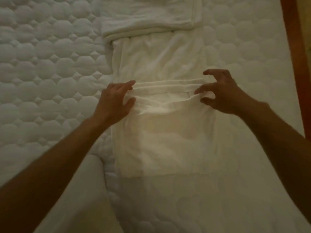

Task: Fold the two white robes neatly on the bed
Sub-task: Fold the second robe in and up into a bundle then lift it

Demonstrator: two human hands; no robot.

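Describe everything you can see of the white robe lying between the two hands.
The white robe looks like soft, towel-like cloth folded into a long narrow strip running away from the camera down the quilted bed. Its near part is doubled over, ending in a raised, layered edge across the middle. The left hand and right hand pinch that edge at either end. Its far end lies against or under another folded white piece; which cannot be told.
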